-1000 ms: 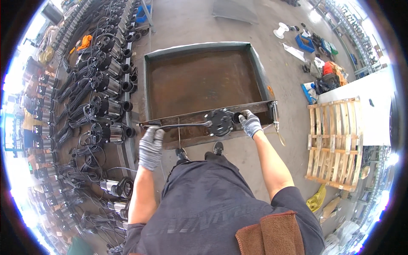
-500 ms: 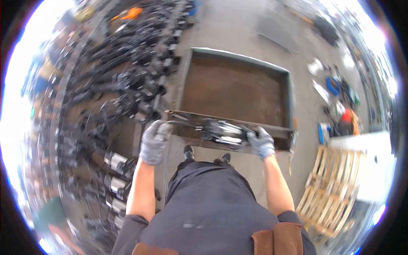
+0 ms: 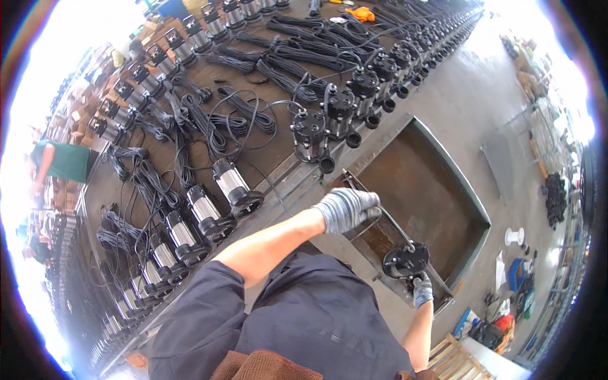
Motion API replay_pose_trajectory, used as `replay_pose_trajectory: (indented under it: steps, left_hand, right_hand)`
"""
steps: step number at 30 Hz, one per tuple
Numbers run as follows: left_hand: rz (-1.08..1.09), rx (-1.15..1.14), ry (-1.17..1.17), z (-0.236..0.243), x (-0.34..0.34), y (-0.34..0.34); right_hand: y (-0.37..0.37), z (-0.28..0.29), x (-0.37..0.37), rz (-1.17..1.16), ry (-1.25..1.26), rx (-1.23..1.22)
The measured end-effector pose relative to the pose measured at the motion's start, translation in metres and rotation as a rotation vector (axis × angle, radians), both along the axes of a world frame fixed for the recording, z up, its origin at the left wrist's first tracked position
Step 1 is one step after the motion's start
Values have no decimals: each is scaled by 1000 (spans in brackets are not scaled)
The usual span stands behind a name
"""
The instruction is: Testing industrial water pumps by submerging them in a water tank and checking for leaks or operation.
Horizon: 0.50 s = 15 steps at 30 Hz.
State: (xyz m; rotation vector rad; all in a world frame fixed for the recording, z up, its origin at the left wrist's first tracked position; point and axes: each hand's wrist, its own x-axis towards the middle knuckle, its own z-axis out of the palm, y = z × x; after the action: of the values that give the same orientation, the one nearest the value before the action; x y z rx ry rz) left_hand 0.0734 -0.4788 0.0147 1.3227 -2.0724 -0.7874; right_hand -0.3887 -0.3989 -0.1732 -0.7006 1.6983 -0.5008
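My right hand (image 3: 422, 290), in a grey glove, grips the near side of a submersible pump (image 3: 406, 258); its fingertips are partly hidden. The pump's round black end faces up, beside the near edge of a steel tank (image 3: 453, 158) with a brown inside. My left hand (image 3: 347, 209), gloved alike, is closed, with its fingers curled together above the tank's left corner. Whatever it may hold is hidden. Just beyond the left hand, an upright pump (image 3: 308, 134) stands at the end of a row on the bench.
The long bench (image 3: 237, 88) to my left carries rows of steel-and-black pumps and coiled black cables (image 3: 212, 126). A pallet (image 3: 453, 361) lies at the lower right, near a blue crate (image 3: 516, 274) and a white spool (image 3: 514, 237). Another person (image 3: 63, 161) stands far left.
My view has turned left toward the bench. The pump, held sideways between both hands before, now shows its round black end upward beside my right hand. My left hand is farther from it.
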Motion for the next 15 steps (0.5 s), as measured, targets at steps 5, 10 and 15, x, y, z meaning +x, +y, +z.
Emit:
replay_pose_trajectory:
  steps: [5, 10, 15]
  left_hand:
    - [84, 213, -400, 16, 113, -11]
    - [502, -30, -755, 50, 249, -12]
    - [961, -323, -529, 84, 335, -12]
  right_hand:
    - [-42, 129, 86, 162, -262, 99]
    - [-38, 164, 163, 234, -374, -87]
    - [-63, 206, 288, 585, -142, 24]
